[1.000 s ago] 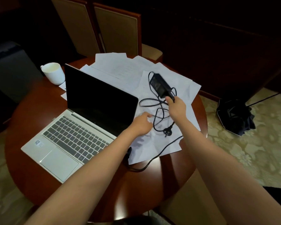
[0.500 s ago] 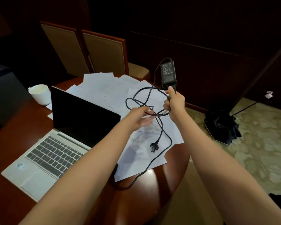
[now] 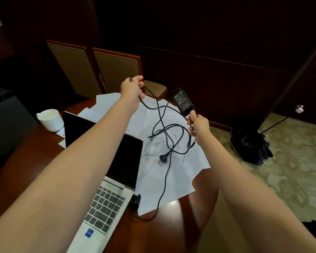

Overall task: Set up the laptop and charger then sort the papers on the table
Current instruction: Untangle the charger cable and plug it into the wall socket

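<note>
Untangling: by my reading this is the step in hand; the charger cord (image 3: 164,128) is held up and drawn apart between both hands, probably so its loops fall open before the wall end is plugged in.
Left grip: the left hand (image 3: 132,88) is raised highest, fingers curled round one strand, which drops from the fist into the tangle.
Right grip: the right hand (image 3: 198,124) pinches the cord where it leaves the charger brick (image 3: 183,102); the brick stands just above those fingers, label side toward the camera.
Between the grips: several loops hang and cross each other, not yet freed.
Below the grips: the wall plug (image 3: 164,157) dangles low over the papers (image 3: 171,179); I cannot tell whether it touches them.
Toward the person: one long strand runs down to a dark connector (image 3: 136,199) at the laptop's right edge; whether it is seated in a port is unclear.
Laptop (image 3: 106,207): open, screen dark, lying under the left forearm on the table (image 3: 153,234).
Papers: loose overlapping sheets, unsorted, spread beneath the hanging cord.
Farther out: a white mug (image 3: 50,119) left of the left grip, chairs (image 3: 117,70) beyond it, a dark umbrella (image 3: 250,147) on the floor right of the right grip.
</note>
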Action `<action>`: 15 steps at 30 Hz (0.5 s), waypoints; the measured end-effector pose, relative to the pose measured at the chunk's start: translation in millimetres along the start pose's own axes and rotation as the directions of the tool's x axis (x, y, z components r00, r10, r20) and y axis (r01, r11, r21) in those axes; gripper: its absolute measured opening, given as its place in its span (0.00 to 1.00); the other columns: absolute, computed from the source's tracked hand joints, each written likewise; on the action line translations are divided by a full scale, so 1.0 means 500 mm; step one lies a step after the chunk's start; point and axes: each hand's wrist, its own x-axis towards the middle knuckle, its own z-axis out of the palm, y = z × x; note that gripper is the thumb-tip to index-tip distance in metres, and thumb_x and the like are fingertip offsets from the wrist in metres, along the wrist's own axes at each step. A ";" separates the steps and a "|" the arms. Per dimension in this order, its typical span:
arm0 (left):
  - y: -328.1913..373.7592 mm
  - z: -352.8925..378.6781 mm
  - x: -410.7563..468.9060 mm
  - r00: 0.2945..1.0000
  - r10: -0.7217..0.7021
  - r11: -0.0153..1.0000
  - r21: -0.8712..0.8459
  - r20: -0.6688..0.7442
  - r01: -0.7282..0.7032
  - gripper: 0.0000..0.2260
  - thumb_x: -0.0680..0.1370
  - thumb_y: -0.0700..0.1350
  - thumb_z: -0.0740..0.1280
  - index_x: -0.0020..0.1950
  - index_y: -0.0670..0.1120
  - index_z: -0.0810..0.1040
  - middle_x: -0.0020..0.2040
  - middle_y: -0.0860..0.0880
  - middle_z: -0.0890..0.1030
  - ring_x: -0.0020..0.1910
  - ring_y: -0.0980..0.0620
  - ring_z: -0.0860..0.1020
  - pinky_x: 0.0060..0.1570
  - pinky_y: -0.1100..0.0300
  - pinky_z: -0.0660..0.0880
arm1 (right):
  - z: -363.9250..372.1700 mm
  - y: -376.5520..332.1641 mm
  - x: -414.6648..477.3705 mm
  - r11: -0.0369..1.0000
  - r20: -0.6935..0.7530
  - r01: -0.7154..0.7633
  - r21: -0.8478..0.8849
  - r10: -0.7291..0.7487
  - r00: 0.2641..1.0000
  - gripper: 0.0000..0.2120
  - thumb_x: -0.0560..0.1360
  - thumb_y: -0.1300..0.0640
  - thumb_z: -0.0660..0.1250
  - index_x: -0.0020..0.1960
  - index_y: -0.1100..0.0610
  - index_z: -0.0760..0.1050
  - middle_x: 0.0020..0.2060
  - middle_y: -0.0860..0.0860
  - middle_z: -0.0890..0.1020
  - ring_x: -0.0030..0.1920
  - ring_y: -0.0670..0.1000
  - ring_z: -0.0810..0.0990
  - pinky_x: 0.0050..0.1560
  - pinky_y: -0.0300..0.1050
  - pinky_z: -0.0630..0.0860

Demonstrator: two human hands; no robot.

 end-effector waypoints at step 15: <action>0.005 -0.008 -0.049 0.905 -0.239 0.961 0.220 0.353 0.168 0.05 0.82 0.39 0.57 0.57 0.47 0.67 0.57 0.40 0.74 0.51 0.47 0.77 0.65 0.45 0.69 | -0.001 -0.053 0.006 0.972 0.163 0.039 0.233 -0.079 0.983 0.16 0.82 0.50 0.54 0.40 0.56 0.69 0.28 0.48 0.65 0.17 0.40 0.57 0.18 0.33 0.53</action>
